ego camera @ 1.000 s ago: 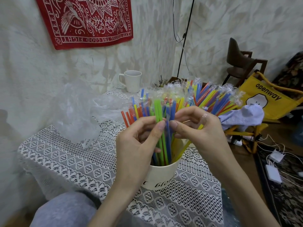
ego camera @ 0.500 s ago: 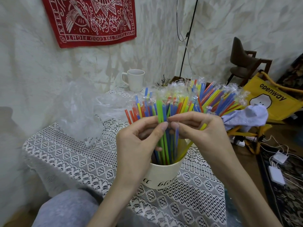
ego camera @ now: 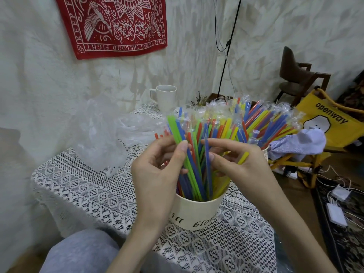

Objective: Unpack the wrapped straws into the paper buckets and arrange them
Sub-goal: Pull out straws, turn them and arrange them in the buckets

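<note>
Straws [ego camera: 199,174] upright in paper bucket [ego camera: 194,214]

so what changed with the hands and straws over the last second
The left hand drew a few green and blue straws aside to the left, fanning them away from the bunch, and the two hands' fingertips, which had met, are now apart. The right hand now pinches one blue straw. The near paper bucket, mug and plastic bag stayed put.

"openway" on the yellow bag [ego camera: 332,119] right of the hands, upside-down "THE GOOD FIGHT" on the red cloth [ego camera: 112,26] above them
</note>
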